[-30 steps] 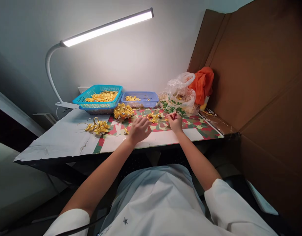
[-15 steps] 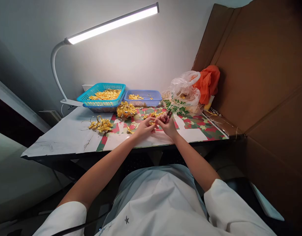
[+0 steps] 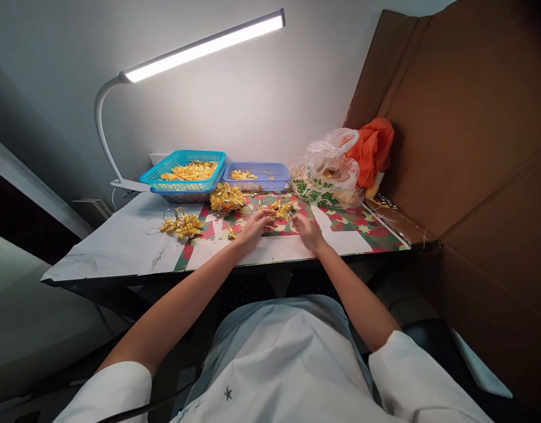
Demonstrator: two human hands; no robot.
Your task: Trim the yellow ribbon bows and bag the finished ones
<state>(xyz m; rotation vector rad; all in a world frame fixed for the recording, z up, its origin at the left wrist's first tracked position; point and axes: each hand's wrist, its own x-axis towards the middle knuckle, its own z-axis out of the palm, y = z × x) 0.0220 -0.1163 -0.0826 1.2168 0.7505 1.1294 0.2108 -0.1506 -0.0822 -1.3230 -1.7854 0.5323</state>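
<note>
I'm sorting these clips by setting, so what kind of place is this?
Probably a small craft workbench, perhaps at home: a lit desk lamp, a turquoise basket of yellow pieces, and a flowery yellow bunch on the table.

Our two bare forearms reached forward from short white sleeves, angled inward toward each other. Our left hand (image 3: 253,228) hovered palm down, its fingers extended inward; our right hand (image 3: 309,232) faced it, fingers curled, the two close together but apart, wrists roughly level.
</note>
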